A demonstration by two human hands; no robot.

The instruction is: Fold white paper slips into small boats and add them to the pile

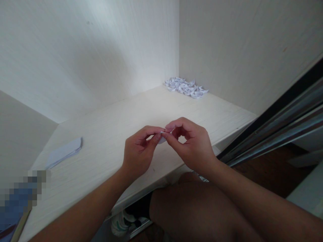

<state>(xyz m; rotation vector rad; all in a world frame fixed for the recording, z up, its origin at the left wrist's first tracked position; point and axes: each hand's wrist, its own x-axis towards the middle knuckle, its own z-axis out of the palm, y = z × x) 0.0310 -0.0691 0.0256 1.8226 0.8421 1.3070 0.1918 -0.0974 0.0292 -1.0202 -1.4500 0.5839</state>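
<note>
A small piece of folded white paper [162, 138] is pinched between my two hands, held above the front part of the white shelf. My left hand [139, 149] grips its left side between thumb and forefinger. On the other side, the thumb and fingertips of my right hand [193, 143] close on the paper, touching the left fingertips. Most of the paper is covered by my fingers, so its exact shape cannot be made out.
Small folded white paper pieces [185, 87] are heaped in the far corner of the shelf [108, 134]. A stack of white paper strips [64, 152] lies at the left. Walls enclose the back and sides; a dark-edged sliding door track [272, 117] runs along the right.
</note>
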